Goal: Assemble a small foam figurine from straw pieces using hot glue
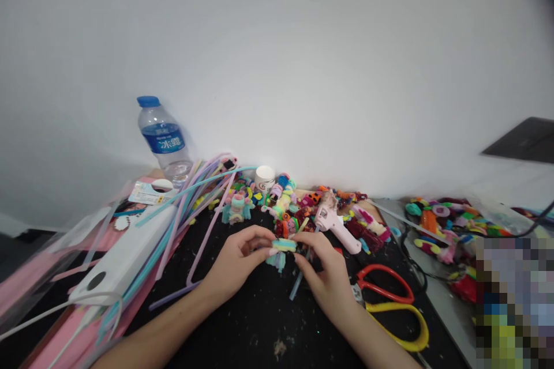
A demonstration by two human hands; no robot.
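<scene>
Between my two hands is a small pipe-cleaner figure (pixel 283 246) in pale blue and yellow, with light blue fuzzy pieces hanging below it. The thumb and fingers of my left hand (pixel 242 253) pinch its left side. My right hand (pixel 325 265) pinches the opposite side, fingertips closed on it. Just behind, a similar pastel pipe-cleaner figure (pixel 238 209) stands on the black work surface (pixel 242 323). A pink glue gun (pixel 340 229) lies beyond my right hand, and a clear glue stick (pixel 298 282) shows below that hand's fingers.
Scissors with red and yellow handles (pixel 396 305) lie by my right wrist. Long pastel pipe cleaners (pixel 177 230) and a white power strip (pixel 125 256) are at left. A water bottle (pixel 164 138) leans against the wall. A white cup (pixel 265 177) and piles of colourful figures (pixel 437 219) stand farther off.
</scene>
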